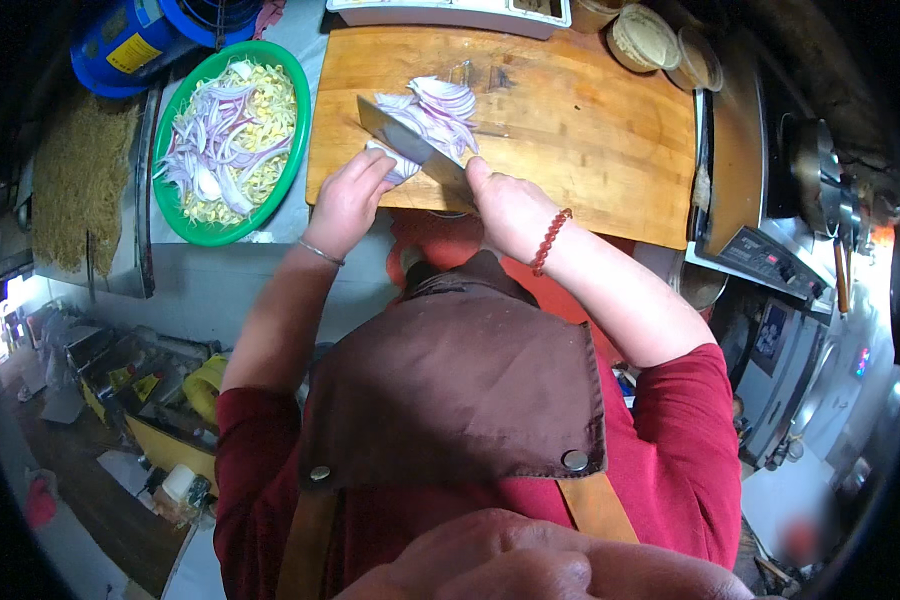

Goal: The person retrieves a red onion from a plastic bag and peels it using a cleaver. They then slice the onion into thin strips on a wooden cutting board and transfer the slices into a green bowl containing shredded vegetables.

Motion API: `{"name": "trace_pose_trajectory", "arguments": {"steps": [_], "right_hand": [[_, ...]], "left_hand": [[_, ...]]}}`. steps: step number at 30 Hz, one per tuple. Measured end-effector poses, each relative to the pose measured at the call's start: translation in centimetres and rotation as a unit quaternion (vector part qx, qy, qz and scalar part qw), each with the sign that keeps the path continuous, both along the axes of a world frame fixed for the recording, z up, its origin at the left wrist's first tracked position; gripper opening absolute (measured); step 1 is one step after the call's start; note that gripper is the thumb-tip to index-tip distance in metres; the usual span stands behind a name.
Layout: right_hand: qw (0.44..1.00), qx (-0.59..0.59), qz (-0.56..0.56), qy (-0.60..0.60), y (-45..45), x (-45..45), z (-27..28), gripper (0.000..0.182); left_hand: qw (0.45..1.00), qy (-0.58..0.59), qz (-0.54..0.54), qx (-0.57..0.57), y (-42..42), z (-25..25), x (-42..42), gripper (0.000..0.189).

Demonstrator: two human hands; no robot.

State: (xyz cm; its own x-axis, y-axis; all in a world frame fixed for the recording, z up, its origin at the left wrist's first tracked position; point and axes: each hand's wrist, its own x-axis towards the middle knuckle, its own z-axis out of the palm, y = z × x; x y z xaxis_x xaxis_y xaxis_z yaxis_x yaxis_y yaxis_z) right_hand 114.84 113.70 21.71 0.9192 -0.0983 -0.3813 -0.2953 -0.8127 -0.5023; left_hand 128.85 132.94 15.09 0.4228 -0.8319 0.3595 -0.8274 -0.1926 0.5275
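My right hand point(511, 201) grips a broad-bladed cleaver point(412, 144) over a wooden cutting board point(585, 135). My left hand point(351, 196) holds a remaining piece of red onion point(396, 166) against the board, close beside the blade. On the far side of the cleaver lies a pile of thin onion slices point(444, 112). Left of the board stands a green oval basket point(300, 142) with bean sprouts point(274, 109) and sliced red onion point(221, 150) in it. The cleaver's handle is mostly hidden inside my right hand.
A white container tray point(450, 16) borders the board's far edge. Several round tubs stand at the far right corner, one a lidded tub point(643, 39). A blue bucket point(146, 45) lies beyond the basket. An appliance with a control panel point(769, 262) flanks the board's right side.
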Motion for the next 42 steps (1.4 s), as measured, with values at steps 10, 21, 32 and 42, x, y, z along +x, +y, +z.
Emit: {"name": "trace_pose_trajectory", "arguments": {"steps": [10, 21, 32, 42], "right_hand": [[0.992, -0.104, 0.058, 0.035, -0.6, -0.2, 6.1, 0.022], [0.991, -0.1, 0.076, 0.038, 0.2, -0.6, 3.6, 0.018], [0.989, -0.115, 0.093, 0.025, 0.5, -0.7, 5.9, 0.021], [0.995, -0.074, 0.066, 0.025, 0.0, -0.4, 4.7, 0.02]], "left_hand": [[0.993, 0.026, -0.003, -0.119, -1.2, -2.1, -0.2, 0.022], [0.987, 0.052, 0.02, -0.149, -1.4, -2.8, 0.7, 0.018], [0.988, 0.05, 0.03, -0.14, -0.9, -2.8, 0.7, 0.019], [0.984, 0.054, 0.022, -0.167, -1.3, -2.9, 0.8, 0.016]]}}
